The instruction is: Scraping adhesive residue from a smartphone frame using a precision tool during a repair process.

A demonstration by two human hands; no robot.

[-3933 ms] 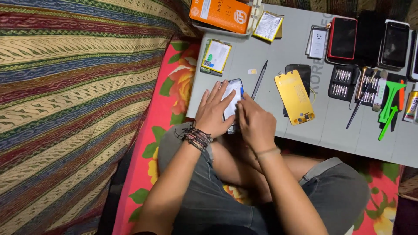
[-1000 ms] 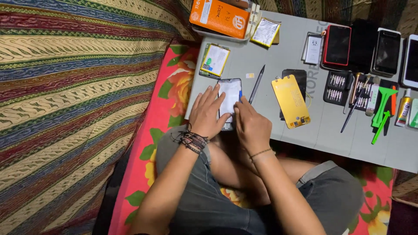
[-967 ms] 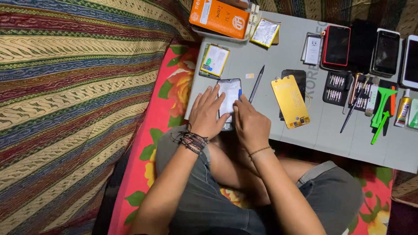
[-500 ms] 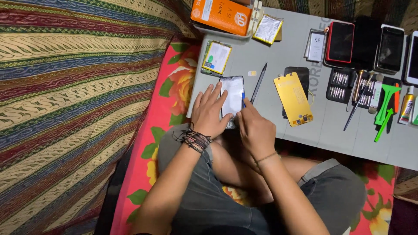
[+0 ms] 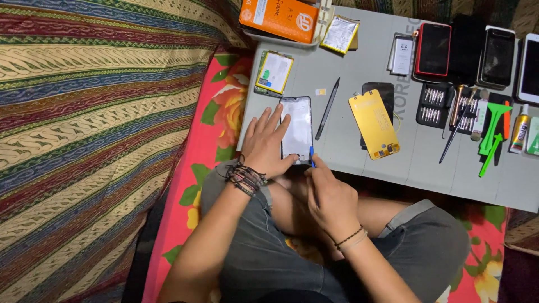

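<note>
head view: left hand (image 5: pixel 268 143) lies flat near frame centre, fingers spread, palm pressing down on the left side of a phone (image 5: pixel 297 129) that rests screen-up at the near left edge of the grey table (image 5: pixel 359 168); not gripping, just pinning it. right hand (image 5: pixel 331 196) sits just below the phone's lower right corner, fingers pinched closed around a small blue pick (image 5: pixel 311 157) whose tip touches that corner. black spudger (image 5: pixel 327 101) lies just right of the phone, tilted, not touching it. yellow phone back panel (image 5: pixel 374 124) further right, overlapping a dark panel (image 5: pixel 380 90) behind it. green-edged package (image 5: pixel 274 72) above the phone, orange box (image 5: pixel 279 18) at top centre. upper right: red-cased phone (image 5: pixel 432 49), black phone (image 5: pixel 497 56), screwdriver bit set (image 5: pixel 433 104), green plastic tools (image 5: pixel 493 137), glue tube (image 5: pixel 519 129). striped blanket (image 5: pixel 90 129) fills the left of frame. beaded bracelets (image 5: pixel 244 177) on the left wrist.
</note>
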